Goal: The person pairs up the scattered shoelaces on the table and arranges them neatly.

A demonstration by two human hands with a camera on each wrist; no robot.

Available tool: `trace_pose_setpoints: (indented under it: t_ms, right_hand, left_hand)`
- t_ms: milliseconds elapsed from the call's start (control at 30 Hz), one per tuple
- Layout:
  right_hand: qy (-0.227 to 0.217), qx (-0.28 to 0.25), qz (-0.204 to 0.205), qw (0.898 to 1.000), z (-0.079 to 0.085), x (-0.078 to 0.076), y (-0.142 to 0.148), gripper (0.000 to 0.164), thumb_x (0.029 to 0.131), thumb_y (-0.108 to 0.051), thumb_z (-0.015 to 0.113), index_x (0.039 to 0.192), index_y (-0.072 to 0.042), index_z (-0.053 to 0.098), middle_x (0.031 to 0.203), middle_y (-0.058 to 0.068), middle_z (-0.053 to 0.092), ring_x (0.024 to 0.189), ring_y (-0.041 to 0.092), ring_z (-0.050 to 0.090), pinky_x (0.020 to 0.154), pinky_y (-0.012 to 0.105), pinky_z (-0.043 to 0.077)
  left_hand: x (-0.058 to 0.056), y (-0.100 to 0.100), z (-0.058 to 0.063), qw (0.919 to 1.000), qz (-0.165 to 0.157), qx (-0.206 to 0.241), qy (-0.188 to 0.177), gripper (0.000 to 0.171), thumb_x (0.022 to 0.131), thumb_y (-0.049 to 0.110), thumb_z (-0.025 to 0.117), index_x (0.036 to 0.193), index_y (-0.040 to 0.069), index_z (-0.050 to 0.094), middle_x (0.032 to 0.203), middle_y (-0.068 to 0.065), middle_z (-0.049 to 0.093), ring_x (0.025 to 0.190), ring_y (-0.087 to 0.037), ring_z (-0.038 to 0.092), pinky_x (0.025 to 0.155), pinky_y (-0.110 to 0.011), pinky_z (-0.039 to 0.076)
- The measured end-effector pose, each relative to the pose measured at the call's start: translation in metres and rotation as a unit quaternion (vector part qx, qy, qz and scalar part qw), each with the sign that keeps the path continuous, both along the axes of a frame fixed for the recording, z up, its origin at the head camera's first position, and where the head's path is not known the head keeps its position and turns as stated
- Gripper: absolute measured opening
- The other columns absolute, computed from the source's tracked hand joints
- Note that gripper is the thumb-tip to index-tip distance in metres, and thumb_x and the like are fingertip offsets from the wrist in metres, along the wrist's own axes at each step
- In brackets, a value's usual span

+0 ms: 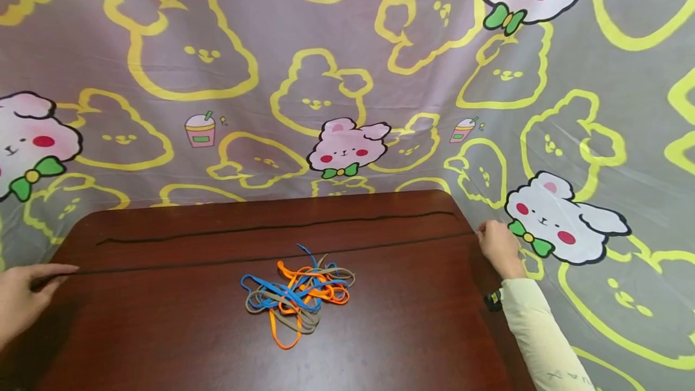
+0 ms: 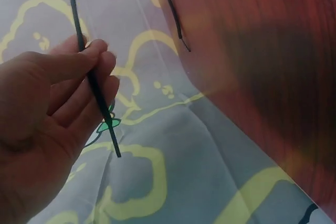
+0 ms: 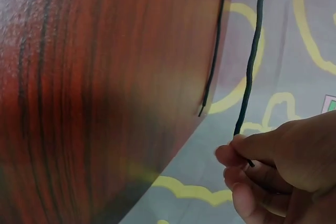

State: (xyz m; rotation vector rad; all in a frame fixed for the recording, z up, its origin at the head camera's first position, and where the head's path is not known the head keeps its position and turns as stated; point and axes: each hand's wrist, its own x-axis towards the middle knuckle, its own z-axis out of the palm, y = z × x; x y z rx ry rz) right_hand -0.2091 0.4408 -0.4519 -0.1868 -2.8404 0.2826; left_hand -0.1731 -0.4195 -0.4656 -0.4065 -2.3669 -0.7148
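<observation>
A black shoelace point(image 1: 217, 263) is stretched nearly straight across the table between both hands. The left hand point(image 1: 24, 300) pinches it near one end between thumb and fingers; in the left wrist view a short tail point(image 2: 114, 142) sticks out past the fingers. At the other end, the right hand point(image 1: 499, 247) pinches the lace, its tip showing just beyond the thumb in the right wrist view. Behind it, a second black shoelace point(image 1: 271, 231) lies along the far side of the table, roughly parallel, its ends seen in both wrist views.
A tangled pile of orange, blue and grey-brown flat laces point(image 1: 295, 297) lies mid-table, nearer than the stretched lace. The dark brown wooden table point(image 1: 163, 330) has rounded far corners. A patterned cloth point(image 1: 336, 35) with cartoon animals hangs around it.
</observation>
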Motion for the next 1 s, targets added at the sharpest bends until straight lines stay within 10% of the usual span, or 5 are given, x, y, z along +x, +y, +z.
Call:
trace_pose_setpoints:
  t_ms: [167, 300, 633, 1000]
  right_hand:
    - [-0.016, 0.006, -0.008, 1.0, -0.007, -0.004, 0.003, 0.013, 0.09, -0.007, 0.067, 0.086, 0.004, 0.072, 0.084, 0.029, 0.07, 0.071, 0.047, 0.067, 0.057, 0.058, 0.051]
    - [-0.012, 0.002, -0.023, 1.0, -0.01, -0.009, 0.005, 0.019, 0.092, -0.013, 0.069, 0.076, -0.002, 0.069, 0.077, 0.025, 0.068, 0.068, 0.044, 0.066, 0.052, 0.055, 0.048]
    - [-0.005, 0.001, -0.011, 1.0, -0.014, -0.033, 0.007, 0.036, 0.094, -0.02, 0.071, 0.064, -0.01, 0.056, 0.062, 0.012, 0.058, 0.057, 0.032, 0.059, 0.045, 0.044, 0.042]
    - [-0.068, 0.002, -0.007, 0.998, -0.022, -0.056, 0.011, 0.031, 0.092, -0.011, 0.061, 0.062, -0.01, 0.053, 0.069, 0.018, 0.062, 0.067, 0.039, 0.063, 0.055, 0.054, 0.049]
  left_hand:
    - [-0.007, -0.003, -0.004, 0.9986, 0.019, -0.006, -0.05, 0.019, 0.068, -0.03, 0.071, 0.077, -0.014, 0.067, 0.068, 0.023, 0.062, 0.067, 0.033, 0.036, 0.05, -0.007, 0.034]
    - [-0.014, -0.006, -0.006, 0.9969, 0.046, -0.007, -0.063, 0.011, 0.078, -0.021, 0.073, 0.075, -0.015, 0.065, 0.061, -0.024, 0.063, 0.06, 0.03, 0.034, 0.046, -0.013, 0.032]
    - [-0.028, -0.01, -0.003, 0.9899, 0.1, -0.069, -0.074, 0.011, 0.078, -0.02, 0.063, 0.088, -0.018, 0.065, 0.062, -0.023, 0.06, 0.047, 0.004, 0.028, 0.043, -0.026, 0.023]
    - [-0.046, -0.003, 0.006, 0.9687, 0.169, -0.083, -0.162, 0.023, 0.086, -0.001, 0.075, 0.069, -0.012, 0.065, 0.064, -0.025, 0.065, 0.055, -0.045, 0.058, 0.053, -0.05, 0.038]
